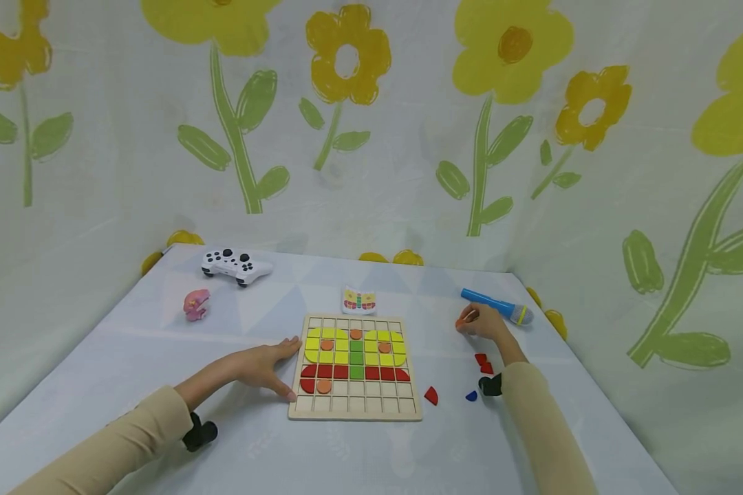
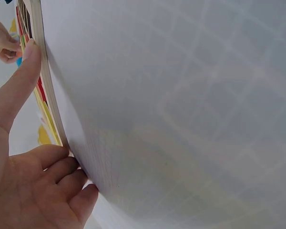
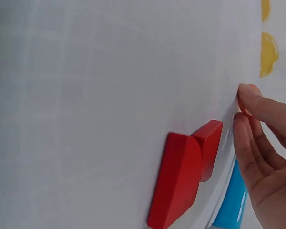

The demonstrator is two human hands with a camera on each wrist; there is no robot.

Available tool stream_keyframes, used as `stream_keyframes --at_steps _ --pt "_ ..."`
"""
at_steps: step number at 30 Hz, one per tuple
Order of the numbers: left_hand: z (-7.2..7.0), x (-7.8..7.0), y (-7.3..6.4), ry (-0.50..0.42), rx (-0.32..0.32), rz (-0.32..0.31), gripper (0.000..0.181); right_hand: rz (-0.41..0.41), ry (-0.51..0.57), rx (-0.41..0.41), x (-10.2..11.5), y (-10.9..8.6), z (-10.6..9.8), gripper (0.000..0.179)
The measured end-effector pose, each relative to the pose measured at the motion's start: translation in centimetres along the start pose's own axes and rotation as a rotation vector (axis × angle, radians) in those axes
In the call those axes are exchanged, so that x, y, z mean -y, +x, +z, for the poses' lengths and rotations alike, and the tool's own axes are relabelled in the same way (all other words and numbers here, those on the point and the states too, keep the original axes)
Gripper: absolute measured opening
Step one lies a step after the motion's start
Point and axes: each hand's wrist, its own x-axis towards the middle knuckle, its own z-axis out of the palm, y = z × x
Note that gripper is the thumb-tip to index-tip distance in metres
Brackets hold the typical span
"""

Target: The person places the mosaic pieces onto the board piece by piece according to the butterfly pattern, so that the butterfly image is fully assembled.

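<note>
My left hand (image 1: 263, 366) rests at the left edge of a wooden grid board (image 1: 354, 416). Its thumb touches the edge near the lower left corner and the fingertips touch it higher up, as the left wrist view also shows. Yellow, green, red and orange pieces lie in the board's squares, while the two lowest rows show mostly bare wood. Right of the board, my right hand (image 1: 484, 322) pinches an orange round piece (image 3: 254, 89) between thumb and fingers, low over the table. Two red pieces (image 3: 177, 179) lie together beside this hand.
A red quarter-round piece (image 1: 431, 395) and a small blue piece (image 1: 472, 396) lie right of the board. Behind the right hand is a blue toy microphone (image 1: 489, 300). A pattern card (image 1: 359, 302), a white game controller (image 1: 235, 267) and a pink figurine (image 1: 195, 304) sit farther back.
</note>
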Motion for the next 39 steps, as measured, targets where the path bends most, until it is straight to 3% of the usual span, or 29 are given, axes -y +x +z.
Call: stream_keyframes --at_steps 5,11,22,30,39 --pt "0.0 0.0 0.0 0.004 0.002 0.006 0.106 -0.037 -0.003 -0.013 0.4 -0.6 0.1 0.023" --pt "0.0 -0.1 -0.1 0.011 0.003 0.009 0.106 -0.138 0.070 -0.049 1.4 -1.3 0.7 0.020" --pt "0.0 0.1 0.1 0.016 0.003 0.004 0.106 -0.233 0.076 -0.068 5.3 -2.8 3.7 0.014" --pt "0.0 0.0 -0.1 0.010 -0.002 0.002 0.106 -0.368 0.080 -0.004 9.5 -4.5 6.3 0.010" --pt "-0.1 -0.2 -0.1 0.013 -0.003 0.003 0.106 -0.547 0.090 0.139 13.5 -6.3 10.2 0.007"
